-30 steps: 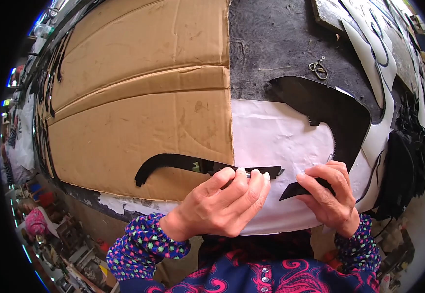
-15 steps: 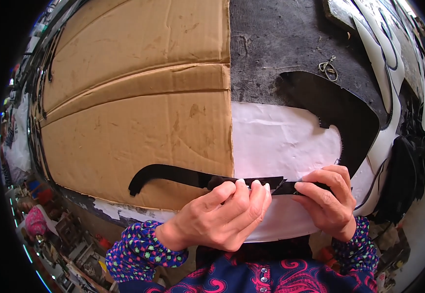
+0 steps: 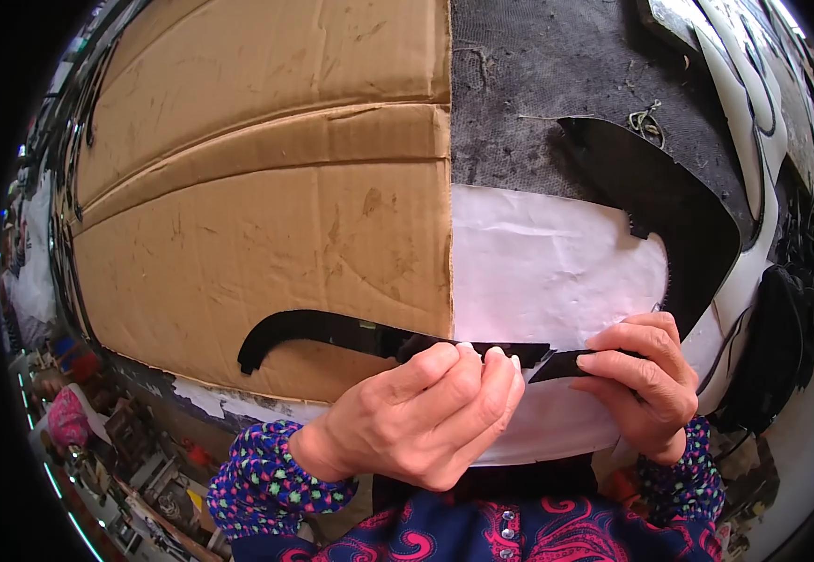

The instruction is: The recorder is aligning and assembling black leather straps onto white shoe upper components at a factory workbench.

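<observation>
A narrow black strip [image 3: 318, 328] with a curved left end lies across cardboard and white sheet near the table's front edge. My left hand [image 3: 411, 412] is closed over its right part, fingertips bunched against it; whether something small sits between them is hidden. Slightly right of that strip's slanted end is a second black piece [image 3: 557, 364], pinched between thumb and fingers of my right hand [image 3: 641, 382]. Most of this piece is covered by the hand. The two black ends are close together, and I cannot tell whether they touch.
Brown cardboard [image 3: 266, 234] covers the left of the table, with a white sheet [image 3: 547, 253] beside it. A large black cut piece [image 3: 678, 197] overlaps the sheet. Behind lie a dark textured surface [image 3: 528, 84] and a tangled cord [image 3: 645, 122]. Black material [image 3: 770, 337] hangs at the right edge.
The view has shifted slightly. My right hand and its black piece sit a little farther right, while the left hand stays closed at the strip.
</observation>
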{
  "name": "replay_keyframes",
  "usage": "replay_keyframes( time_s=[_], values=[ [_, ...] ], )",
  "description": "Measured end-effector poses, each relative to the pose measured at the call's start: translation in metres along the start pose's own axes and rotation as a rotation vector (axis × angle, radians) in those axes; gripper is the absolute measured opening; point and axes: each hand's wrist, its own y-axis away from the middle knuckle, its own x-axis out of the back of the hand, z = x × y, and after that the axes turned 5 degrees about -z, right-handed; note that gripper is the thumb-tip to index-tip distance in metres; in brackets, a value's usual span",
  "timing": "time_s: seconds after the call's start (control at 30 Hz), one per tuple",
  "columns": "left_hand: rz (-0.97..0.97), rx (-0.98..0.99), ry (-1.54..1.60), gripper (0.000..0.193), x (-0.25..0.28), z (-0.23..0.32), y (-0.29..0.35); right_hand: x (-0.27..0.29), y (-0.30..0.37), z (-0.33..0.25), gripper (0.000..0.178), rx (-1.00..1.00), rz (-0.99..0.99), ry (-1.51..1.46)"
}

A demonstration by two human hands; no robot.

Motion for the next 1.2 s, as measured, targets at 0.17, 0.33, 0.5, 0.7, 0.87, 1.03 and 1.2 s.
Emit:
replay_keyframes(
  time_s=[0.17,0.33,0.5,0.7,0.87,1.03,1.2],
  values=[
    [0.0,0.004,0.003,0.013,0.0009,0.0005,0.0007,-0.003,0.0002,0.0,0.036,0.013,0.012,0.035],
    [0.002,0.01,0.018,0.014,0.0011,-0.0001,0.0007,-0.0026,0.0005,0.0001,0.036,0.023,0.022,0.047],
    [0.002,0.01,0.024,0.015,0.0013,-0.0009,0.0009,-0.0041,0.0009,0.0008,0.036,0.029,0.023,0.056],
    [0.001,0.014,0.031,0.015,0.0018,-0.0002,0.0008,-0.0037,0.0016,0.0008,0.035,0.031,0.025,0.055],
    [0.01,0.013,0.032,0.015,0.0023,-0.001,0.0002,-0.0025,0.0033,0.0029,0.035,0.043,0.025,0.012],
    [0.013,0.027,0.039,0.015,0.001,-0.0016,-0.0003,-0.0009,0.0031,0.0032,0.035,0.049,0.016,-0.022],
    [0.054,0.076,0.107,0.017,-0.0004,-0.0019,-0.0012,-0.002,0.0032,0.0038,0.035,0.056,0.031,-0.029]
  ],
)
